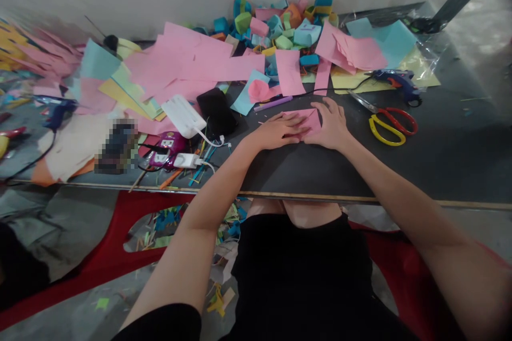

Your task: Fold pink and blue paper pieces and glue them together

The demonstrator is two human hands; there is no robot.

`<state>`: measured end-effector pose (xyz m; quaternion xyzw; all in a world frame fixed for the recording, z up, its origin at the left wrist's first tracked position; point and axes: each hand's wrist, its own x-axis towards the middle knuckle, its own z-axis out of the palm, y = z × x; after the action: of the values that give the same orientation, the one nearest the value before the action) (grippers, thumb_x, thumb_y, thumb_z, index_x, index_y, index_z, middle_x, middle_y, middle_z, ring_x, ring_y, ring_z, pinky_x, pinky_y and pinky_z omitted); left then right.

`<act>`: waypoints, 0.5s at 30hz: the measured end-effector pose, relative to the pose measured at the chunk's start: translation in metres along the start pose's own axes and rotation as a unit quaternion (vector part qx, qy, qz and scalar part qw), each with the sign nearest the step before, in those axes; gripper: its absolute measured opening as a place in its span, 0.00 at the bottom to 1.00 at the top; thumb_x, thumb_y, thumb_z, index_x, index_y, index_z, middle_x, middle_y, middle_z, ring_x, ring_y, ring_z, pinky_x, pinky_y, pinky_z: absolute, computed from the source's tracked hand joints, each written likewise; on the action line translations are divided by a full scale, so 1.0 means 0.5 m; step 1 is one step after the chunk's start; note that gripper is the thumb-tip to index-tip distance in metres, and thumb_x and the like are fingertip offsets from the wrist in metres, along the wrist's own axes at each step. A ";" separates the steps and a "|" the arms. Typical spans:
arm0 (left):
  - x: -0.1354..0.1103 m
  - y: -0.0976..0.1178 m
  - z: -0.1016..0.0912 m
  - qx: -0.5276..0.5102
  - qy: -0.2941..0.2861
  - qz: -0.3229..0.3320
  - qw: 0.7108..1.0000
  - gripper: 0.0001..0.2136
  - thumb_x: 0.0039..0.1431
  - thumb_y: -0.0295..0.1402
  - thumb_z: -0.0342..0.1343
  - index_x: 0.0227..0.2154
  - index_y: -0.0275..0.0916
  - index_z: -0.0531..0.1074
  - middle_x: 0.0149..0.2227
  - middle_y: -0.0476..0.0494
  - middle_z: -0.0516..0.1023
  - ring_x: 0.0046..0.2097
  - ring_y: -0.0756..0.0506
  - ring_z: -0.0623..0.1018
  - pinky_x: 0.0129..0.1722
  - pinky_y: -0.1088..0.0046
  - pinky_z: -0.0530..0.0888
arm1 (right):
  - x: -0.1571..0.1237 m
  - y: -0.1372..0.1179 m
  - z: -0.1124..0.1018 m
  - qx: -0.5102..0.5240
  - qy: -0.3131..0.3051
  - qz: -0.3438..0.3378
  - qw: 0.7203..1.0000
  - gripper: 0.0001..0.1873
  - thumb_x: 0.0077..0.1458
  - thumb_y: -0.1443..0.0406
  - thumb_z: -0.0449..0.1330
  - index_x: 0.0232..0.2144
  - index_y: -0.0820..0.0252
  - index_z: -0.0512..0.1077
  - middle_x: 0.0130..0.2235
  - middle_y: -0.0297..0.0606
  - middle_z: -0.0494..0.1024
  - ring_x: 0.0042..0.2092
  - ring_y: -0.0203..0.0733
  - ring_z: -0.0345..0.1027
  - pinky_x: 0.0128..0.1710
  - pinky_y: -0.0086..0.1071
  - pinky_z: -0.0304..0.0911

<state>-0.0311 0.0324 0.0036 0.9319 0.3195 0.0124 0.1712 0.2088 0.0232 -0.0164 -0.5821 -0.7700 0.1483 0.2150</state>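
A folded piece of pink paper [314,120] lies on the dark table in front of me, with both hands on it. My left hand [278,132] rests over its left part, fingers stretched flat across the paper. At the right end, my right hand [333,125] holds the paper, its thumb at the near edge and its fingers curved round the far corner. Just beyond the paper lie a purple stick [274,104] and a rolled pink paper piece [259,90]. Scissors [390,127] with one red and one yellow handle lie to the right of my right hand.
Pink sheets [188,61] and a heap of small folded paper pieces [280,26] line the back. A blue glue gun [396,82] lies right, another glue gun [56,109] left. A white power bank [184,116], black pouch [216,111] and purple socket block [168,149] stand left.
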 end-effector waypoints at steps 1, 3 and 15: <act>0.000 0.001 -0.001 0.001 -0.003 -0.003 1.000 0.25 0.76 0.43 0.51 0.72 0.56 0.60 0.78 0.50 0.53 0.79 0.40 0.52 0.78 0.48 0.49 | 0.002 0.004 0.001 -0.004 -0.005 0.002 1.000 0.57 0.35 0.49 0.77 0.67 0.53 0.64 0.73 0.55 0.55 0.73 0.76 0.50 0.70 0.68 0.48; 0.000 0.002 -0.002 0.001 -0.006 -0.007 1.000 0.25 0.76 0.43 0.51 0.72 0.56 0.60 0.78 0.50 0.52 0.79 0.40 0.52 0.78 0.48 0.49 | 0.006 0.013 -0.001 -0.005 -0.018 0.004 1.000 0.57 0.36 0.48 0.78 0.67 0.52 0.64 0.73 0.56 0.54 0.74 0.76 0.48 0.70 0.69 0.47; -0.002 -0.011 0.005 -0.014 0.001 0.008 1.000 0.24 0.76 0.46 0.48 0.72 0.60 0.60 0.78 0.54 0.50 0.79 0.40 0.51 0.78 0.49 0.48 | 0.020 0.071 -0.036 0.028 -0.062 0.006 0.998 0.57 0.35 0.51 0.79 0.67 0.50 0.65 0.72 0.55 0.57 0.74 0.78 0.48 0.71 0.73 0.46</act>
<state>-0.0347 0.0349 -0.0005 0.9319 0.3122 0.0186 0.1840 0.2453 0.0422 -0.0165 -0.5703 -0.7738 0.2071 0.1819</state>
